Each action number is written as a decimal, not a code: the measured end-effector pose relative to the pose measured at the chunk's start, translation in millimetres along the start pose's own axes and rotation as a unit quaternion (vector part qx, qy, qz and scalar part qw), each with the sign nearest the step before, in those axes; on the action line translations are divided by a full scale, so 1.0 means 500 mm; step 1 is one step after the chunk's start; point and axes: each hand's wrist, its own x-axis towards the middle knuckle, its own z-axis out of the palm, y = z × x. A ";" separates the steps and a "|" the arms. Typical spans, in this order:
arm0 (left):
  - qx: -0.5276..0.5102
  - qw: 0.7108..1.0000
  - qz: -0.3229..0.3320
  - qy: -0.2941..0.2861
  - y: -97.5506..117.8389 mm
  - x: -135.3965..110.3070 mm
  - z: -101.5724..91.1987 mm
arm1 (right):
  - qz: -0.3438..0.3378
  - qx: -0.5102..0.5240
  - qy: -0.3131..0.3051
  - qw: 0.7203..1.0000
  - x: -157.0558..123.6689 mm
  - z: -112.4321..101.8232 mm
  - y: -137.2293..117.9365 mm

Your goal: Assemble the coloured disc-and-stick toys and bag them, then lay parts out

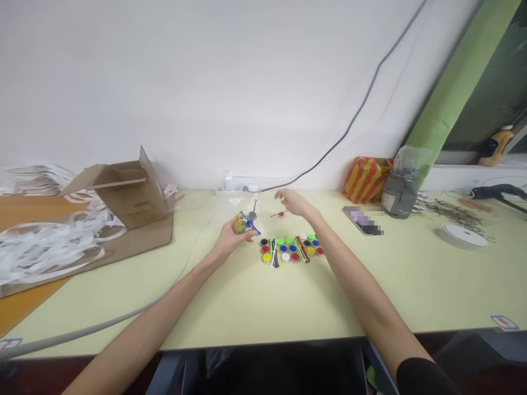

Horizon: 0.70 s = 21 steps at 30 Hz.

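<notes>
1. Coloured pieces (249, 224), blue and yellow among them, sit at the fingertips of our left hand (228, 241), mid-bench. Its thumb and fingers curl round them; we cannot tell whether they grip or only touch.
2. Just to the right, a red piece (281, 214) lies on the bench (247, 307). Nearer us are rows of coloured discs (292, 248), with thin coloured sticks (275, 253) between them. Our right hand (300, 204) hangs beyond these, fingers loosely bent, and we see nothing in it.
3. We judge the step in hand to be handling the small pieces one by one. The next move would call for a light fingertip pinch and forearms kept off the rows.
4. Across the surface we have heaped white ribbon (49, 241), an opened cardboard box (127, 195), a power strip (235, 187) by the wall, a phone (362, 220), a striped bag (364, 178), a dark container (399, 195) and a white reel (463, 236).
5. Behind, a dark cable (364, 101) runs down the pale wall (206, 82); right of it we see a green pillar (469, 66) and a bottle (496, 147).
</notes>
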 end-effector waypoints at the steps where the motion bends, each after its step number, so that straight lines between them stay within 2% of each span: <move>1: 0.000 1.000 0.005 0.004 -0.002 0.001 -0.001 | 0.022 -0.018 -0.018 0.999 -0.005 0.021 0.016; 4: -0.005 1.000 0.016 -0.006 -0.004 0.002 -0.001 | 0.059 -0.037 -0.038 0.997 -0.023 0.061 0.050; 7: -0.006 1.000 0.004 -0.018 -0.004 0.001 0.001 | 0.075 -0.038 -0.037 0.996 -0.025 0.054 0.070; 11: -0.004 0.999 -0.018 -0.047 -0.004 -0.002 0.002 | 0.070 -0.019 -0.011 0.997 -0.008 -0.013 0.080; 14: 0.004 0.998 -0.015 -0.055 0.000 -0.005 0.004 | 0.008 0.069 0.074 0.995 -0.007 -0.080 0.065; 16: 0.020 0.998 -0.016 -0.057 0.003 -0.008 0.005 | -0.046 0.153 0.129 0.979 -0.020 -0.124 0.039; 18: 0.045 0.997 -0.009 -0.063 0.007 -0.010 0.007 | -0.099 0.212 0.154 0.960 -0.039 -0.161 0.003; 21: 0.097 0.993 0.037 -0.059 0.012 -0.012 0.009 | -0.140 0.225 0.142 0.954 -0.066 -0.196 -0.057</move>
